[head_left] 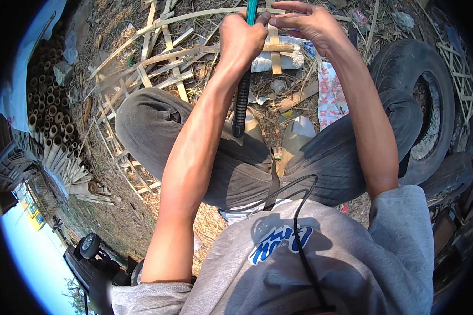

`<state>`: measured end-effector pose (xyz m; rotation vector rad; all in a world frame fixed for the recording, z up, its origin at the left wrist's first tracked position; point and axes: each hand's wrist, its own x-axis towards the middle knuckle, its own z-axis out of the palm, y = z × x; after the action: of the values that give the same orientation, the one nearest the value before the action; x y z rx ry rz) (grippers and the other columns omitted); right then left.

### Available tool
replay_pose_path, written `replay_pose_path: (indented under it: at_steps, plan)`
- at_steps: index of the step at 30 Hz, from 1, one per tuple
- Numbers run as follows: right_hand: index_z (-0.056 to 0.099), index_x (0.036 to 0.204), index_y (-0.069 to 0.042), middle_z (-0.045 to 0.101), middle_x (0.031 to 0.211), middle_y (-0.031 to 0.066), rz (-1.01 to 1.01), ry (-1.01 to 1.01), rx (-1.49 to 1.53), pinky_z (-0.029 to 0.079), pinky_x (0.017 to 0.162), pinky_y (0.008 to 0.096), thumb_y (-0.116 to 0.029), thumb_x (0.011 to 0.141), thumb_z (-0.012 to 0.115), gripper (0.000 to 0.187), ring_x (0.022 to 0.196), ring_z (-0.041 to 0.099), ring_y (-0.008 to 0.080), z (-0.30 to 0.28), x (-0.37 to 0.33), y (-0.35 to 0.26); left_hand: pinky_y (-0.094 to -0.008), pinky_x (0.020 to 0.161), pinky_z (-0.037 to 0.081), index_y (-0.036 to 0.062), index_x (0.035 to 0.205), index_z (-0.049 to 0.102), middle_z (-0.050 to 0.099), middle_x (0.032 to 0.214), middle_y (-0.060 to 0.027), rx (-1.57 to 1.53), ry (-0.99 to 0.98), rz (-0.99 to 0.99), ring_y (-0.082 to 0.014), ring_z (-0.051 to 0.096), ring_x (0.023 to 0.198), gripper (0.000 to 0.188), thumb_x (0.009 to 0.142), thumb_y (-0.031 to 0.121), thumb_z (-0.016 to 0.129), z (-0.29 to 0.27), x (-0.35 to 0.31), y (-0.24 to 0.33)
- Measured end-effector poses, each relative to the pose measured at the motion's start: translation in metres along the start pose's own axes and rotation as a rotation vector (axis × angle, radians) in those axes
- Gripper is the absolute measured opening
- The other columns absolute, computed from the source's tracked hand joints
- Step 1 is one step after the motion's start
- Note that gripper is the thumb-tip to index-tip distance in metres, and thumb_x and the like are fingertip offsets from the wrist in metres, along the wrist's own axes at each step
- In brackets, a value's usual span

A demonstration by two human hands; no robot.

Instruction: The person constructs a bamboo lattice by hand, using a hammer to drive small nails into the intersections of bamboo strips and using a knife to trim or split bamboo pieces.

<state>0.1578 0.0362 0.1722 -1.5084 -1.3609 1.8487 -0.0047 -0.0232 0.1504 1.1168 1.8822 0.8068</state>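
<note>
1. Here, I'm holding the left hand (241, 41) forward, clenching a teal-and-black tool (241, 102)
2. The right hand (316, 25) is hovering alongside, its grip unclear to me
3. The tool is jutting from both ends of the left fist

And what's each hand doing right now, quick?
Left hand: closed around the green-and-black tool.
Right hand: loosely open, near the left; I can't tell if they touch.

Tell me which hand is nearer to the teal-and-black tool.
Left. The left hand is wrapped around the teal-and-black tool; the right hand is just to its right, not gripping it.
</note>
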Motion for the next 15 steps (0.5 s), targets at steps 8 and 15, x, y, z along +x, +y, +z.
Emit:
replay_pose_path:
  at_steps: [8,15]
  plan:
    - [0.054,0.145,-0.004,0.067,0.11,0.0083,0.18,0.005,0.505,0.048,0.067,0.025,-0.003,0.091,0.068,0.055,0.083,0.058,0.0132,0.018,-0.001,0.006,-0.0271,0.049,0.034,0.0024,0.082,0.067,0.058,0.063,0.001,-0.166,0.006,0.028,-0.006,0.045,0.054,0.036,0.096,0.035,0.073,-0.003,0.001,-0.005]
    - [0.065,0.125,-0.002,0.071,0.103,0.0115,0.101,0.065,0.623,0.054,0.076,0.0344,-0.003,0.093,0.062,0.032,0.088,0.065,0.0201,0.007,0.02,0.014,-0.0288,0.052,0.039,0.0004,0.084,0.071,0.06,0.062,-0.0006,-0.024,0.035,0.064,-0.0076,0.049,0.055,0.04,0.094,0.038,0.074,-0.006,-0.002,-0.007]
